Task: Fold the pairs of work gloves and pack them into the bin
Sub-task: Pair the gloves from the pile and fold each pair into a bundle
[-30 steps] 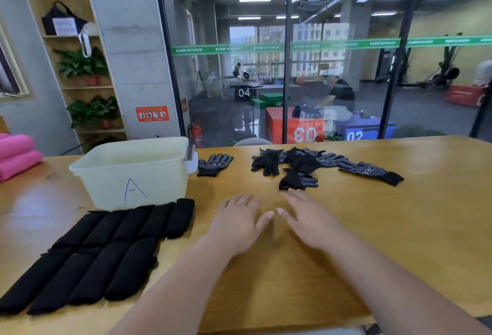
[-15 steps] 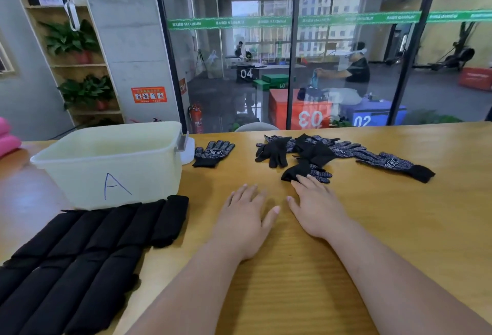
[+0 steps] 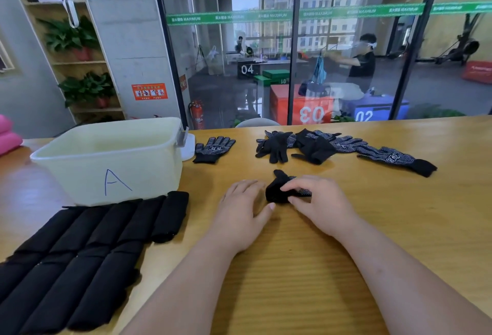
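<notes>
- Finding: the right hand (image 3: 320,203) pinches a crumpled black glove (image 3: 278,192) on the table (image 3: 404,209).
- The left hand (image 3: 239,211) lies flat, fingers relaxed, with the thumb just beside that glove.
- The bin (image 3: 106,159) stands beyond and left of the left hand.
- The loose gloves (image 3: 311,145) lie beyond the right hand.

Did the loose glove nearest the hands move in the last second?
Yes. The glove came toward the person, away from the glove pile; a clear gap now separates them, and the right hand holds it.
</notes>
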### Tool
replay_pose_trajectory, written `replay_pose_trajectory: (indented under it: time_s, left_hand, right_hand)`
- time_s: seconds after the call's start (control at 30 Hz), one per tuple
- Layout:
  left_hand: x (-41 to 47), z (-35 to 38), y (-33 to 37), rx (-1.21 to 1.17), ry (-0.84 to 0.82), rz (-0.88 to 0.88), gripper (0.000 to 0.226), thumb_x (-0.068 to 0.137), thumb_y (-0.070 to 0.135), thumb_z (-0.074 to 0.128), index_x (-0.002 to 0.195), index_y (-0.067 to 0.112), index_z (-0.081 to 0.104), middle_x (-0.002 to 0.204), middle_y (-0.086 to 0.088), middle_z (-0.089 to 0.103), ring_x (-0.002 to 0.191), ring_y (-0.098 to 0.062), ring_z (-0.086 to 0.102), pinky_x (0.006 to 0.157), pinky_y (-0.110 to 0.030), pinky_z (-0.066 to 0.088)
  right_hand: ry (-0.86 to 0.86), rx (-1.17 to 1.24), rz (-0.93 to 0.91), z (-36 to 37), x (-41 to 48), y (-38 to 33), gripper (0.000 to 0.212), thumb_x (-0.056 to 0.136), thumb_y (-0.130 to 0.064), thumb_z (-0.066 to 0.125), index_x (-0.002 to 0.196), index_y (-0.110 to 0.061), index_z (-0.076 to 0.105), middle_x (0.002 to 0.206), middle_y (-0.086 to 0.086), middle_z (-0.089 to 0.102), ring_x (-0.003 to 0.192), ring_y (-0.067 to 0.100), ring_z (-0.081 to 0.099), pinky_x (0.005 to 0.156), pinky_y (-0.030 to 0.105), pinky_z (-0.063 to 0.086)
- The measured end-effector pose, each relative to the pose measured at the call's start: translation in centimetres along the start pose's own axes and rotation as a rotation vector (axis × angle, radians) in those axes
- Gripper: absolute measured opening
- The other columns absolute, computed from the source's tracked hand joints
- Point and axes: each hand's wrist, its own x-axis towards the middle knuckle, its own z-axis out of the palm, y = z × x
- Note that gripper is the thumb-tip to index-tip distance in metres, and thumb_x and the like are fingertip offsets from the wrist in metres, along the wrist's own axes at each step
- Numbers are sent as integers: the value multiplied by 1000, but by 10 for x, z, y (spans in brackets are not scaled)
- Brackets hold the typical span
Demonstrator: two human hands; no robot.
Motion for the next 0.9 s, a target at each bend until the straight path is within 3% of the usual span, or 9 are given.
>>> replay_pose_trajectory:
  time_s: [0.13,0.3,0.4,0.47,0.53,0.63,0.77,0.9]
  left_hand:
    - [-3,-4,2,-130,83,-4,63,100,63,56,155,34,48,154,17,48,146,-7,34,122,-36,33]
    - [-4,-11,4,-325,257,-120,60,105,66,33,153,34,50,150,19,50,144,0,36,122,-33,31]
    - [-5,-14,2,-393,364,-204,58,107,63,27,151,32,51,148,18,52,142,0,37,122,-34,32]
    - [-5,-15,1,-379,391,-230,58,108,60,26,151,31,52,148,16,52,142,-3,37,122,-33,31]
    - [-3,-15,0,-345,376,-238,58,107,59,26,150,30,52,147,14,53,142,-5,37,120,-30,30]
    - [-1,-13,-1,-273,321,-229,55,109,57,30,150,29,52,148,14,52,143,-7,35,117,-27,27]
    - [0,-10,-1,-217,265,-188,50,108,54,40,148,28,55,145,13,54,141,-8,36,117,-29,30]
    - [-2,-8,0,-156,224,-124,42,107,48,50,143,29,60,141,15,57,136,-5,39,117,-31,36]
  right_hand:
    - [122,273,22,-10,-6,-14,33,92,-5,78,107,-35,81,104,-23,74,98,2,70,90,21,56]
    - [203,652,46,-27,8,-32,34,97,-1,72,119,-26,79,99,-3,78,85,12,70,81,18,53]
    - [226,759,159,-30,21,-26,32,98,-6,71,124,-25,77,102,-3,79,79,14,71,80,20,55]
    - [193,512,287,-23,26,-7,28,98,-16,74,124,-28,77,105,-1,79,87,14,72,87,29,55]
    - [91,65,400,-15,25,17,32,97,-27,74,129,-25,75,121,-1,75,106,18,70,97,34,54]
    - [-20,-300,464,-13,17,30,38,97,-45,70,133,-35,70,129,-1,65,119,24,60,98,39,53]
    - [27,-452,331,-14,12,25,32,96,-45,69,128,-44,70,135,-8,55,127,20,46,103,40,49]
    - [-66,-438,186,-7,10,15,27,103,-42,56,125,-44,70,133,-20,59,126,13,52,105,40,45]
